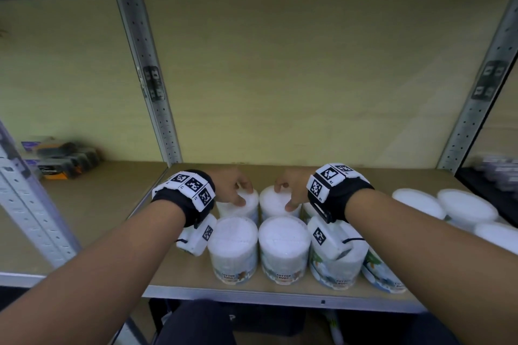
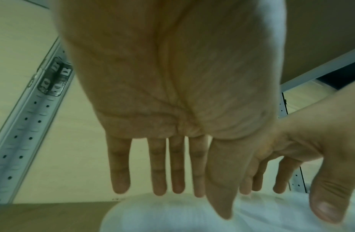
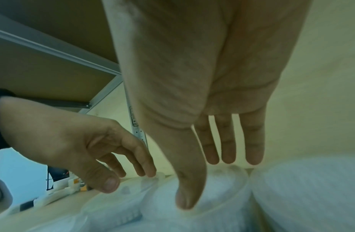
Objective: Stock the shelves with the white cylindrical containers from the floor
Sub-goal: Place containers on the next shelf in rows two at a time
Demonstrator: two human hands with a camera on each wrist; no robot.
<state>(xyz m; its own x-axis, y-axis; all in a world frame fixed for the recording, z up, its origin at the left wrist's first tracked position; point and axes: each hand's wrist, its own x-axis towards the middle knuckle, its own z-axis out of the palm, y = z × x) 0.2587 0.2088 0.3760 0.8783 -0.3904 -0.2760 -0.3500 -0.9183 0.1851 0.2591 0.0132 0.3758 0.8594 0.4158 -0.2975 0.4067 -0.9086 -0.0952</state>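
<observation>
Several white cylindrical containers labelled cotton buds stand in two rows on the wooden shelf [image 1: 112, 204]. My left hand [image 1: 244, 193] hovers over the rear left container [image 1: 249, 209], thumb and fingertips touching its lid. My right hand [image 1: 284, 196] rests the same way on the rear container beside it [image 1: 273, 204]. In the left wrist view the left hand [image 2: 192, 202] hangs with straight fingers, tips at the lid [image 2: 163, 216]. The right wrist view shows the right hand [image 3: 208, 183] likewise straight above its lid [image 3: 222, 197]. Neither hand wraps a container.
Front-row containers [image 1: 232, 249] stand between my wrists and the shelf's metal front edge [image 1: 252, 297]. More white containers [image 1: 465, 210] crowd the right. Perforated uprights [image 1: 148, 78] [image 1: 482, 98] bound the bay. Small boxes [image 1: 61, 157] sit in the left bay, and another shelf lies overhead.
</observation>
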